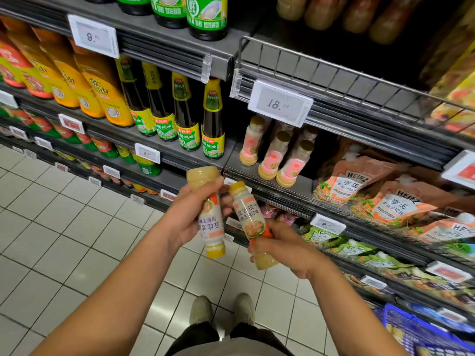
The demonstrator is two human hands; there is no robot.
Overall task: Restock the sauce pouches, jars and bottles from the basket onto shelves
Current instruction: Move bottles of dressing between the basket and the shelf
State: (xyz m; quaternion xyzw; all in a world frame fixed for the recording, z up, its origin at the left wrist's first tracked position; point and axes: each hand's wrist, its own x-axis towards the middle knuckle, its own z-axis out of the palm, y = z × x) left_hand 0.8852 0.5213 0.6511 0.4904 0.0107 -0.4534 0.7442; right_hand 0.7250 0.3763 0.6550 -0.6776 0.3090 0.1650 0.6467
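My left hand (189,214) grips a pale salad-dressing bottle (209,222) held upside down, yellow cap at the bottom. My right hand (280,249) grips a second dressing bottle (250,219) by its lower end, yellow cap pointing up and away. The two bottles sit side by side in front of the shelf edge. Several matching dressing bottles (275,155) stand cap-down on the shelf (300,183) just beyond my hands. The blue basket (411,332) is at the bottom right on the floor.
Heinz sauce pouches (393,201) fill the shelf to the right, green pouches (341,245) below. Dark oyster-sauce bottles (185,116) and yellow bottles (102,93) stand to the left. Price tags (280,102) hang on shelf rails. White tiled floor (64,227) and my shoes (221,308) lie below.
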